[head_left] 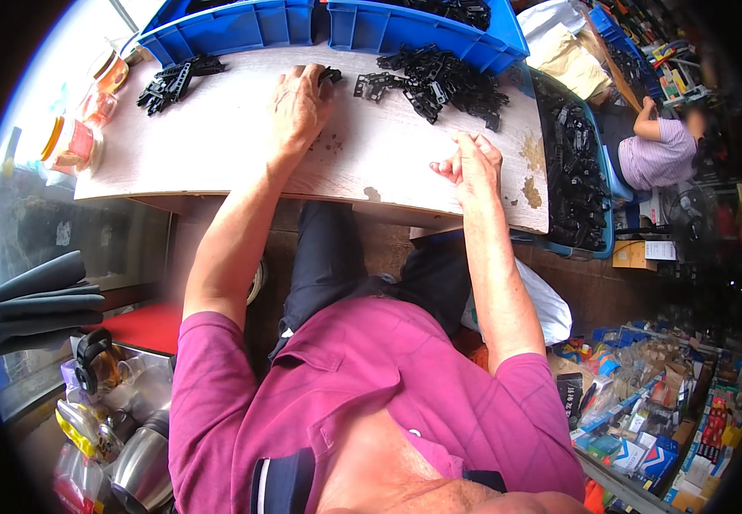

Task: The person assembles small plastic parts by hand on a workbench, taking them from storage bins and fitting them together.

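Across the pale table (pixel 217 146), I have the left hand (pixel 301 107) stretched toward the far side, fingers bent down, with a small black part (pixel 330 75) right at its fingertips; I cannot tell whether that piece is pinched or merely touched. Nearer the front edge, I see the right hand (pixel 474 164) with its fingers curled, and I cannot tell whether they close on anything. Beyond it lies a loose heap of black parts (pixel 452 86), while a smaller black cluster (pixel 172 84) sits well to the left. Behind these stand two blue bins (pixel 225 36).
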A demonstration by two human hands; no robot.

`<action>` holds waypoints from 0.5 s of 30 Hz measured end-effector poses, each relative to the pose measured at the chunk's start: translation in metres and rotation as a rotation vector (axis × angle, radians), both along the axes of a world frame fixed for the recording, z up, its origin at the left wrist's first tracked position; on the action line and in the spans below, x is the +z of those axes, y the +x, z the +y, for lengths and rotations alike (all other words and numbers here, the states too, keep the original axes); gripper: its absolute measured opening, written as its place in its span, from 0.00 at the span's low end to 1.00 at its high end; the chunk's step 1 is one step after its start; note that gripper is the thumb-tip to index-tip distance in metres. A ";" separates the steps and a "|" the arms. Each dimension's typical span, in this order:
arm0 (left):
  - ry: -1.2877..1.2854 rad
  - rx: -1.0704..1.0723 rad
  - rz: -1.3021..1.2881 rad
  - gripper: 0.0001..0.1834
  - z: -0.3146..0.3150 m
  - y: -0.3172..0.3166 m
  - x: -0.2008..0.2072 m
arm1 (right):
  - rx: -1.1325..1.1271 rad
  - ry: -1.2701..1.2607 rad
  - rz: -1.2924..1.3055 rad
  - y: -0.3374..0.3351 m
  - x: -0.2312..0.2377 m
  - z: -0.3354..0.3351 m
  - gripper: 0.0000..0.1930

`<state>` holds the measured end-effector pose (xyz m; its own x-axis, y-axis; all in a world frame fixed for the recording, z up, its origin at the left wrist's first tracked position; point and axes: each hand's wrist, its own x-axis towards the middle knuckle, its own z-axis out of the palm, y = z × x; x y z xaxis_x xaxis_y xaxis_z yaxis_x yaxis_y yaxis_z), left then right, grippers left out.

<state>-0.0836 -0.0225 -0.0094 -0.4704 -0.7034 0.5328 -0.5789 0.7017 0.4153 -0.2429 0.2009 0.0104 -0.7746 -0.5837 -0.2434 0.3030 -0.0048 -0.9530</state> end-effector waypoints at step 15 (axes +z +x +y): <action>-0.104 -0.063 -0.097 0.09 0.001 -0.006 -0.002 | -0.014 0.006 0.038 0.002 -0.003 0.002 0.06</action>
<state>-0.0894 -0.0216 -0.0111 -0.5652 -0.6139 0.5510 -0.5660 0.7745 0.2824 -0.2410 0.2028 0.0074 -0.7914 -0.5714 -0.2172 0.2669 -0.0033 -0.9637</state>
